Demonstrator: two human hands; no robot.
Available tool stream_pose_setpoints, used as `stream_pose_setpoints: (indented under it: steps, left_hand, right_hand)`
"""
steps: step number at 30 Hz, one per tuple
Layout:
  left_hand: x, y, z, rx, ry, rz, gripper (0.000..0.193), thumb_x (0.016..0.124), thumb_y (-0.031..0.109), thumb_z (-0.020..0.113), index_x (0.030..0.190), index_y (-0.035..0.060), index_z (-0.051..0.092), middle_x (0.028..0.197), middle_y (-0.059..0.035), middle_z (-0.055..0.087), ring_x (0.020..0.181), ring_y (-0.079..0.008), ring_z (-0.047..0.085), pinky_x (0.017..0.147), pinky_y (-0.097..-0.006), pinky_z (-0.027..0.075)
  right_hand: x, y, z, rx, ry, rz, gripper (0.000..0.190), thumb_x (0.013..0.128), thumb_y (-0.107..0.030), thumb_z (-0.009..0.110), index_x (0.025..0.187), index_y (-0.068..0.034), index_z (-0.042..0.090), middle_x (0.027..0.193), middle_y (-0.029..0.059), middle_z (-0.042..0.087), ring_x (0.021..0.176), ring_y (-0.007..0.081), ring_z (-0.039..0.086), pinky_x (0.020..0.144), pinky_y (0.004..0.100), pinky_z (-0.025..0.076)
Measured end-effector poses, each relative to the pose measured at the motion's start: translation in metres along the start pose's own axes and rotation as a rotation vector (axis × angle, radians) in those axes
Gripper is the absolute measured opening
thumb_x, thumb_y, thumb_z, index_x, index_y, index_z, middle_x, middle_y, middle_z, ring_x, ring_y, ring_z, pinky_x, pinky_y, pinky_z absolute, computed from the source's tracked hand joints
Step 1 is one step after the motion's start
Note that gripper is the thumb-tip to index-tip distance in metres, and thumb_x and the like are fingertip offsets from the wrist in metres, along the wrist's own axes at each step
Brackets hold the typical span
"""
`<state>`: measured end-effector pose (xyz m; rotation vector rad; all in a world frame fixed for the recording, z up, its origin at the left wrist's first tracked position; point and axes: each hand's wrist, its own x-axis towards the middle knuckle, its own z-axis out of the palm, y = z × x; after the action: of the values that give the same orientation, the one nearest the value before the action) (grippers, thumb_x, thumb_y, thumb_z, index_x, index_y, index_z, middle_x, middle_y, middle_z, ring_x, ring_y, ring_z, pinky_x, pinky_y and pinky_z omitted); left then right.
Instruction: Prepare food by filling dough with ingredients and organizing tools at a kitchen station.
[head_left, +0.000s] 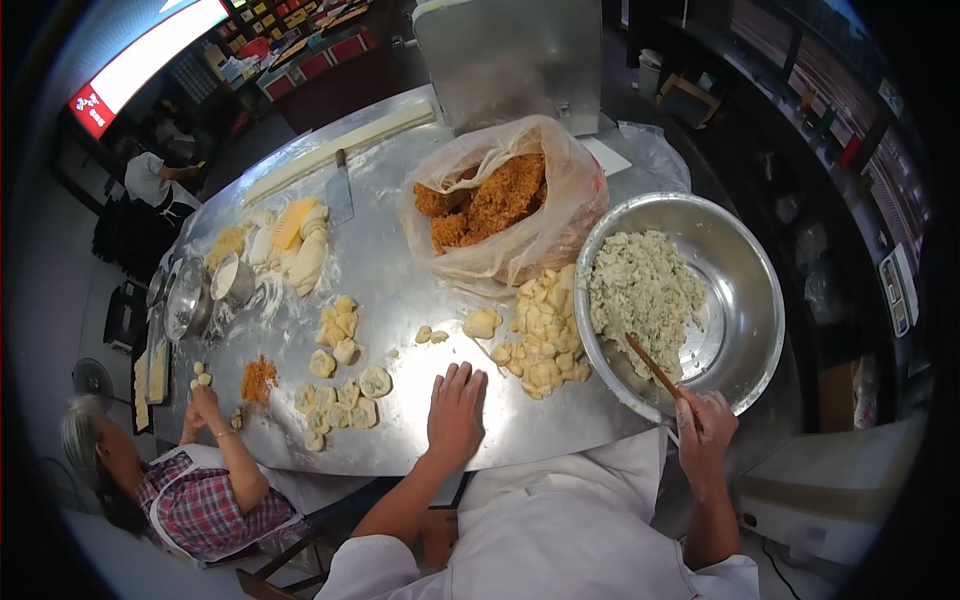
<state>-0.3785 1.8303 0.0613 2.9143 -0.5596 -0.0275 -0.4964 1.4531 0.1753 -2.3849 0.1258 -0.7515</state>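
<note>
My right hand (703, 427) grips the end of a thin wooden stick (654, 366), whose other end touches a pale green, crumbly filling (643, 289) in a large steel bowl (763, 262). Flat on the metal table (420, 382) rests my left hand (456, 415), palm down, holding nothing. Between that hand and the bowl lies a heap of yellowish dough pieces (544, 337), one lump (482, 323) beside it. Left of my left hand are several filled dough pieces (337, 405). Behind the heap stands an open plastic bag (577, 180) of orange-brown shredded filling (506, 199).
At the left, a co-worker (217, 487) in a plaid shirt handles small dough pieces near orange crumbs (259, 379). Farther back lie a dough scraper (340, 191), a yellow plastic scraper (291, 223), larger dough and metal bowls (187, 300). A metal panel (517, 67) rises behind the bag.
</note>
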Motion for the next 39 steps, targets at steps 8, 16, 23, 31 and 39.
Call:
stream_pose_setpoints:
  steps: [8, 16, 23, 31, 39]
  left_hand:
    - [0.017, 0.027, -0.022, -0.025, 0.148, 0.025, 0.045, 0.108, 0.027, 0.051, 0.148, 0.0094, 0.055, 0.159, -0.0216, 0.046, 0.153, -0.0413, 0.037, 0.126, -0.0615, 0.022]
    - [-0.013, 0.006, 0.000, 0.040, -0.067, -0.013, 0.053, 0.100, 0.017, 0.057, 0.152, 0.0092, 0.051, 0.162, -0.0200, 0.043, 0.155, -0.0389, 0.034, 0.127, -0.0609, 0.020]
    - [0.014, 0.025, -0.012, 0.074, 0.016, -0.175, 0.054, 0.107, 0.027, 0.049, 0.157, 0.0066, 0.046, 0.170, -0.0164, 0.035, 0.159, -0.0362, 0.027, 0.128, -0.0599, 0.015]
    - [-0.005, 0.054, -0.019, -0.094, -0.102, -0.089, 0.058, 0.111, 0.032, 0.046, 0.161, 0.0057, 0.038, 0.168, -0.0211, 0.034, 0.158, -0.0396, 0.027, 0.129, -0.0580, 0.017]
    - [-0.021, 0.011, -0.017, 0.066, -0.056, -0.187, 0.060, 0.097, 0.016, 0.058, 0.156, 0.0081, 0.046, 0.167, -0.0235, 0.034, 0.159, -0.0422, 0.024, 0.125, -0.0694, 0.012]
  right_hand:
    - [0.000, -0.004, 0.007, 0.022, 0.062, 0.027, 0.016, 0.089, -0.006, 0.073, 0.103, 0.003, 0.076, 0.077, 0.0155, 0.067, 0.065, 0.0320, 0.060, 0.061, 0.0413, 0.047]
    - [-0.001, 0.001, 0.007, -0.015, 0.047, -0.036, 0.018, 0.089, -0.006, 0.073, 0.105, 0.002, 0.077, 0.072, 0.0144, 0.063, 0.063, 0.0313, 0.057, 0.060, 0.0411, 0.046]
    - [0.000, -0.001, 0.004, 0.003, 0.044, -0.019, 0.017, 0.088, -0.003, 0.073, 0.103, 0.001, 0.077, 0.072, 0.0131, 0.063, 0.063, 0.0306, 0.058, 0.059, 0.0405, 0.045]
    - [0.001, -0.002, 0.012, -0.006, 0.096, -0.012, 0.016, 0.088, -0.002, 0.073, 0.103, 0.001, 0.077, 0.075, 0.0131, 0.065, 0.064, 0.0302, 0.059, 0.060, 0.0388, 0.046]
    - [-0.001, 0.005, 0.004, 0.019, 0.068, -0.104, 0.017, 0.088, 0.000, 0.072, 0.104, 0.001, 0.077, 0.075, 0.0129, 0.066, 0.063, 0.0301, 0.058, 0.060, 0.0390, 0.046]
